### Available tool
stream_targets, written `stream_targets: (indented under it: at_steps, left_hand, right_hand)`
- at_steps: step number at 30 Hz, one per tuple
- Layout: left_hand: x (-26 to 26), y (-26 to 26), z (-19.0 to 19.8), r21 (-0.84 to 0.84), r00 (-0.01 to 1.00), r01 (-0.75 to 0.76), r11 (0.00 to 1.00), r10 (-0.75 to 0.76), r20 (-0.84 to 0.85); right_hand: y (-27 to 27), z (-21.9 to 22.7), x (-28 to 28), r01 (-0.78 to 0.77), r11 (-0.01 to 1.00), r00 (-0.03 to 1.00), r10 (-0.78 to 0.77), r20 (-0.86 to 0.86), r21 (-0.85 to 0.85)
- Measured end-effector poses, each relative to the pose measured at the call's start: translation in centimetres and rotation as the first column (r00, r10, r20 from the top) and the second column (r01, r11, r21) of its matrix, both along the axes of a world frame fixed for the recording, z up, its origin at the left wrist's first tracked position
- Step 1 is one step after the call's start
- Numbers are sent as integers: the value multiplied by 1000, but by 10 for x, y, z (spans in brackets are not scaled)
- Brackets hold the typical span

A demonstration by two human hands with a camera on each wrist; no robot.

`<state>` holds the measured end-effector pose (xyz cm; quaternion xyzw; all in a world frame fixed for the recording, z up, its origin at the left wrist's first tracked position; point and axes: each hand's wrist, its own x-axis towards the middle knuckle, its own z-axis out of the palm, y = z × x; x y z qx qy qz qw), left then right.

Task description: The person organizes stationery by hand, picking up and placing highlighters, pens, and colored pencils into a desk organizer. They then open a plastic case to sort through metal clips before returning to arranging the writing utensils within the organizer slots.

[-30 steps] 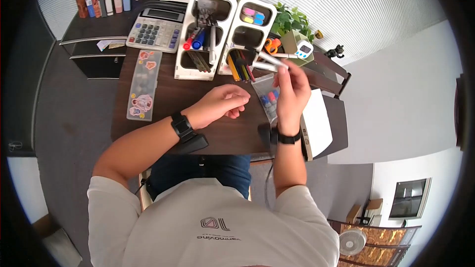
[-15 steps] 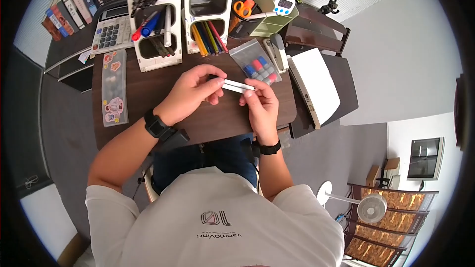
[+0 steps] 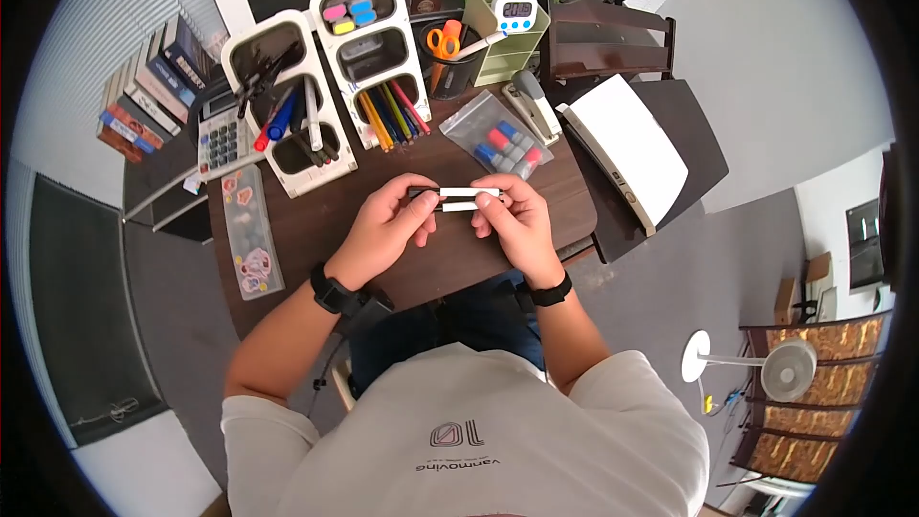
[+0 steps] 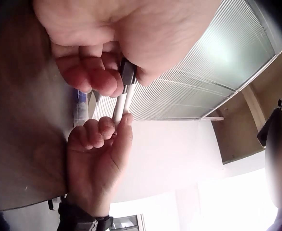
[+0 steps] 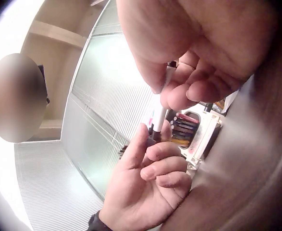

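Two slim white pens with black caps [image 3: 469,192] lie side by side between my hands, above the front part of the desk. My left hand [image 3: 383,235] pinches them at the black-capped end with thumb and fingers. At the opposite white end, the fingertips of my right hand [image 3: 517,225] grip them. In the left wrist view the black cap [image 4: 127,72] sits under the left fingers, and the white barrels [image 4: 119,108] run across to the right hand. The right wrist view shows a white barrel [image 5: 159,118] spanning both sets of fingertips.
Beyond the hands stand two white organizers, one with markers [image 3: 280,115], one with colored pencils [image 3: 388,115]. A zip bag [image 3: 483,129] of small colored pieces, a stapler [image 3: 533,107], a stickered case [image 3: 251,230], a black pen cup [image 3: 450,77] and a white box [image 3: 627,153] surround them.
My right hand has brought the pens back from near the organizers toward the desk's front. The left hand, empty at first, now holds their capped end. The head view has shifted.
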<state>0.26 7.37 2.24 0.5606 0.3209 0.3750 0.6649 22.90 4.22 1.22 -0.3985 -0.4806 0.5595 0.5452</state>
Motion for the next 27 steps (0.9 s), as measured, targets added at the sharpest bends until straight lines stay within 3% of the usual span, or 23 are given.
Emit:
stream_targets:
  at_steps: [6, 10, 15, 18, 21, 27]
  left_hand:
    - [2, 2, 5, -191, 988, -125, 974, 141, 70]
    - [1, 2, 8, -224, 989, -106, 969, 127, 80]
    - [0, 0, 12, -199, 997, -51, 979, 62, 51]
    - [7, -7, 15, 21, 997, -79, 997, 79, -19]
    - [5, -3, 7, 34, 999, -25, 999, 27, -37]
    - [2, 0, 4, -52, 998, -64, 997, 63, -22]
  right_hand:
    - [-1, 3, 0, -26, 999, 999, 28, -36, 45]
    - [-1, 1, 0, 3, 997, 998, 1, -63, 72]
    - [3, -5, 2, 13, 998, 995, -7, -101, 55]
    - [3, -8, 3, 33, 999, 992, -28, -123, 42]
    - [1, -8, 5, 38, 999, 992, -36, -121, 19]
    - [-3, -5, 0, 18, 999, 997, -15, -79, 33]
